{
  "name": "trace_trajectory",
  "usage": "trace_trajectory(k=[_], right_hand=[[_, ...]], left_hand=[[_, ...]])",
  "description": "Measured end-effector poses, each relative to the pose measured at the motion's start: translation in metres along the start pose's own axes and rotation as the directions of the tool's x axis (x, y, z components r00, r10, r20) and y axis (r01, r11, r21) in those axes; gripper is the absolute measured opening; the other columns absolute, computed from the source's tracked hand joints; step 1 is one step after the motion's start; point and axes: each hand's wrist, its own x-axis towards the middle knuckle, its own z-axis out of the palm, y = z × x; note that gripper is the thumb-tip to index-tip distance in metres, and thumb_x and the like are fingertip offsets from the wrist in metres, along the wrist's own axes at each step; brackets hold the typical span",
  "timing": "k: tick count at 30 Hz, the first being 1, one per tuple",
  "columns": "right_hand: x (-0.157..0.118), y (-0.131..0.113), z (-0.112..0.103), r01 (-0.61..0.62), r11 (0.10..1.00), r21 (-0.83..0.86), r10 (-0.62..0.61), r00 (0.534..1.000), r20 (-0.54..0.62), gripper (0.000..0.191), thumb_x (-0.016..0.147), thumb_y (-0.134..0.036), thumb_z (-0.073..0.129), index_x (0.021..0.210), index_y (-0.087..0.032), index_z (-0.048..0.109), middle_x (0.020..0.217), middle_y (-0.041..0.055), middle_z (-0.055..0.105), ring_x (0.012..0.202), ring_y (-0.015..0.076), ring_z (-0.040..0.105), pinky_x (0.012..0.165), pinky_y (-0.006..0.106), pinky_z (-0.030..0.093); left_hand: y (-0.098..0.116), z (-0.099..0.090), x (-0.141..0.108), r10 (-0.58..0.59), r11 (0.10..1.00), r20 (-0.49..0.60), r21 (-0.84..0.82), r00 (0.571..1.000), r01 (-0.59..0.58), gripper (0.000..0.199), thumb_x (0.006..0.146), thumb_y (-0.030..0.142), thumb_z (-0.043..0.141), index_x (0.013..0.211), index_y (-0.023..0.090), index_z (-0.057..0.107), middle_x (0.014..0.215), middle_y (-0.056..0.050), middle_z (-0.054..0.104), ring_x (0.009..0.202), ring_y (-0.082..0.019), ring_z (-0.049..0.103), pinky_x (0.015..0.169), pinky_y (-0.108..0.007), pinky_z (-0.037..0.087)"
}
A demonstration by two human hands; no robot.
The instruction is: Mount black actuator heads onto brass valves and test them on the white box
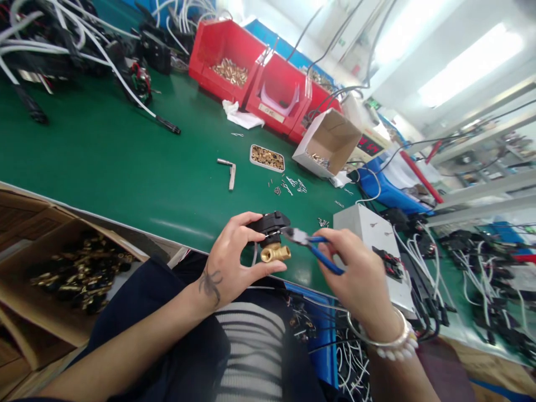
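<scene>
My left hand holds a black part joined to a brass valve fitting, with the fingers on the black part and the thumb under the brass. Blue-handled pliers are gripped in my right hand. Their jaws touch or nearly touch the black part just above the brass, near a small shiny piece; exact contact is too small to tell. A pale cable hangs behind my left fingers.
On the green table lie a tray of brass pieces, an L-shaped tool and loose clips. Red bins, an open carton and a grey box stand behind and right. A cardboard box is lower left.
</scene>
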Motion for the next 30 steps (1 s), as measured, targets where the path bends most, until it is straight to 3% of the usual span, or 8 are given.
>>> trace_trajectory(k=[4,7,9,11,14,19,25,30], right_hand=[[-0.0034,-0.0013,0.0021,-0.142,0.986,0.082,0.164,0.853,-0.495,0.011,0.089,-0.020,0.062,0.100,-0.021,0.062,0.085,0.0014,0.064,0.064,0.0141,0.056,0.061,0.027,0.044],[-0.0022,-0.0007,0.0068,-0.020,1.000,0.021,0.023,0.991,-0.132,0.019,0.085,-0.010,0.056,0.099,-0.020,0.062,0.078,0.0007,0.063,0.061,0.0143,0.056,0.057,0.026,0.042],[-0.0005,0.0003,0.0058,0.057,0.998,-0.018,-0.055,0.993,0.107,0.023,0.083,-0.007,0.052,0.099,-0.020,0.063,0.073,0.0003,0.061,0.060,0.0146,0.056,0.056,0.026,0.042],[-0.0004,0.0010,0.0022,0.017,0.999,-0.045,-0.019,0.999,-0.048,0.020,0.086,-0.010,0.055,0.100,-0.020,0.063,0.077,0.0012,0.062,0.062,0.0147,0.057,0.059,0.027,0.044],[-0.0030,0.0010,0.0005,-0.124,0.992,0.010,0.115,0.884,-0.454,0.015,0.089,-0.018,0.059,0.103,-0.021,0.061,0.087,0.0028,0.064,0.067,0.0156,0.059,0.065,0.028,0.047],[-0.0019,0.0004,0.0038,0.040,0.998,-0.051,-0.035,0.995,0.089,0.023,0.085,-0.008,0.051,0.100,-0.020,0.063,0.075,0.0010,0.062,0.062,0.0157,0.058,0.057,0.027,0.043],[-0.0018,-0.0010,-0.0016,-0.133,0.991,-0.027,0.110,0.902,-0.418,0.013,0.089,-0.018,0.058,0.102,-0.022,0.060,0.079,0.0007,0.061,0.061,0.0145,0.054,0.059,0.028,0.044],[-0.0002,0.0009,0.0026,0.048,0.997,-0.066,-0.039,0.992,0.124,0.024,0.082,-0.007,0.052,0.099,-0.020,0.063,0.074,0.0012,0.062,0.061,0.0155,0.057,0.056,0.027,0.042]], left_hand=[[-0.0002,0.0000,0.0009,0.008,1.000,0.002,-0.012,1.000,-0.008,0.043,0.078,0.043,0.083,0.100,0.020,0.055,0.123,-0.015,0.064,0.117,-0.027,0.066,0.095,-0.047,0.059],[-0.0004,0.0002,0.0011,0.020,1.000,0.006,0.006,1.000,-0.020,0.043,0.079,0.045,0.082,0.101,0.020,0.055,0.123,-0.015,0.064,0.117,-0.027,0.066,0.095,-0.046,0.059],[-0.0004,0.0007,0.0007,0.007,1.000,0.004,0.013,1.000,-0.007,0.043,0.078,0.045,0.082,0.101,0.020,0.055,0.123,-0.015,0.064,0.118,-0.027,0.066,0.095,-0.046,0.059],[-0.0006,0.0014,0.0000,-0.009,1.000,-0.002,0.002,1.000,0.009,0.043,0.077,0.044,0.084,0.101,0.021,0.056,0.122,-0.015,0.064,0.118,-0.028,0.066,0.095,-0.047,0.059],[-0.0008,0.0020,-0.0004,-0.015,1.000,-0.007,-0.018,1.000,0.015,0.043,0.077,0.042,0.084,0.101,0.021,0.056,0.123,-0.015,0.064,0.118,-0.028,0.066,0.097,-0.048,0.058],[-0.0007,0.0018,-0.0002,-0.009,1.000,-0.005,-0.001,1.000,0.009,0.044,0.078,0.046,0.082,0.101,0.020,0.056,0.122,-0.015,0.064,0.117,-0.028,0.066,0.095,-0.047,0.058],[-0.0009,0.0015,-0.0005,0.002,1.000,0.001,-0.013,1.000,-0.002,0.044,0.077,0.043,0.084,0.101,0.021,0.055,0.123,-0.014,0.064,0.117,-0.027,0.066,0.095,-0.047,0.058],[-0.0005,0.0004,-0.0002,-0.015,1.000,0.008,0.007,1.000,0.015,0.043,0.078,0.044,0.083,0.101,0.021,0.055,0.123,-0.015,0.063,0.119,-0.028,0.065,0.095,-0.047,0.059]])
